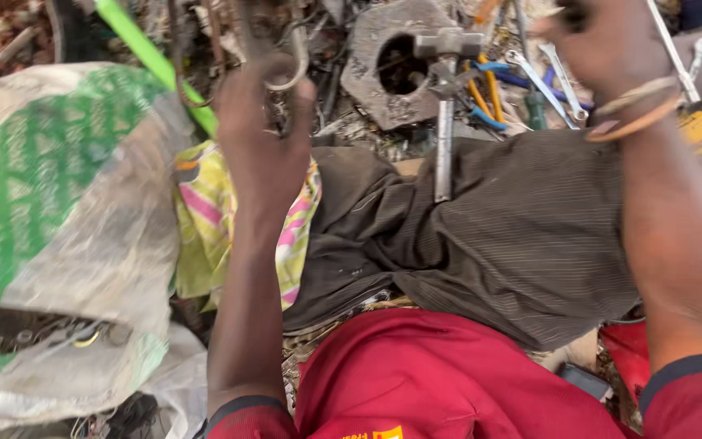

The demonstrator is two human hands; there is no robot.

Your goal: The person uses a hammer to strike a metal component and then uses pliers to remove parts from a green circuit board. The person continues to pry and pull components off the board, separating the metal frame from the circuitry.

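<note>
My left hand (263, 134) reaches forward with its fingers curled around a curved metal ring or hook (290, 69) among scrap metal; blur hides the exact grip. My right hand (603, 49) is raised at the top right, bracelets on the wrist, and seems closed on something dark at the frame's edge that I cannot make out. A metal hammer (445, 106) lies between my hands, head away from me, handle resting on my dark trousers (513, 236).
A large white and green woven sack (50, 211) fills the left. A bright yellow and pink cloth (205, 228) lies beside my leg. Several spanners and blue and orange pliers (522, 77) lie at top right, next to a grey metal casting with a hole (383, 65).
</note>
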